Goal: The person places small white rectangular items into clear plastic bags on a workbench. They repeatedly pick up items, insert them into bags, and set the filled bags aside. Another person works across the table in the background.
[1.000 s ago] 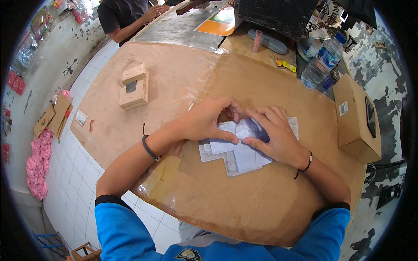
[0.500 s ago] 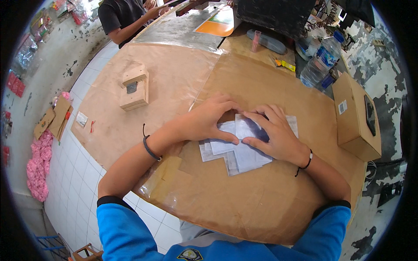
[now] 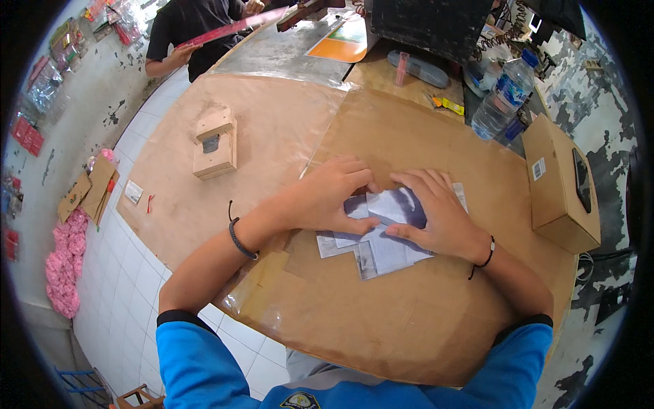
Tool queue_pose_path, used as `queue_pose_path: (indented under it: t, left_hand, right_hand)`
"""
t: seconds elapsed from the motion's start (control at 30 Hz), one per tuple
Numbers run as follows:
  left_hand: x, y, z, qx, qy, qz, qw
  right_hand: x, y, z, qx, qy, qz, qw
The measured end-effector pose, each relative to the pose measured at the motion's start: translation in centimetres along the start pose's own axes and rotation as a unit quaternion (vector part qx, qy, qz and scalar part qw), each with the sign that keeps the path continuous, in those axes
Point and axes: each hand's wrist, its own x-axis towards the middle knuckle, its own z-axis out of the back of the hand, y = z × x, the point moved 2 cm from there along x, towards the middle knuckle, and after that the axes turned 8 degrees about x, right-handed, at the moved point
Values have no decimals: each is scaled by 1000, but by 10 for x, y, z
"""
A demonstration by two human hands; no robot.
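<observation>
Pale sheets (image 3: 392,249) | between and partly beneath | left fingers (image 3: 354,225), right fingers (image 3: 429,189)

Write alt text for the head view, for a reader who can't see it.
A person's left hand and right hand curve over pale, overlapping sheets on a brown-covered table. A small wooden block lies beyond the left hand; a cardboard box and plastic bottle are to the right. At the upper left, another person holds a long reddish strip.
</observation>
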Motion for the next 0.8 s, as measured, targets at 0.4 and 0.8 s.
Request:
queue_pose_path:
  t: [0.4,0.8]
  left_hand:
    - [-8,-29,-4,103,69,-54,991]
    - [-7,10,21,-106,120,-16,987]
  right_hand:
    - [-2,-25,84,-26,343,-20,939]
    - [10,-12,36,-49,189,-139,971]
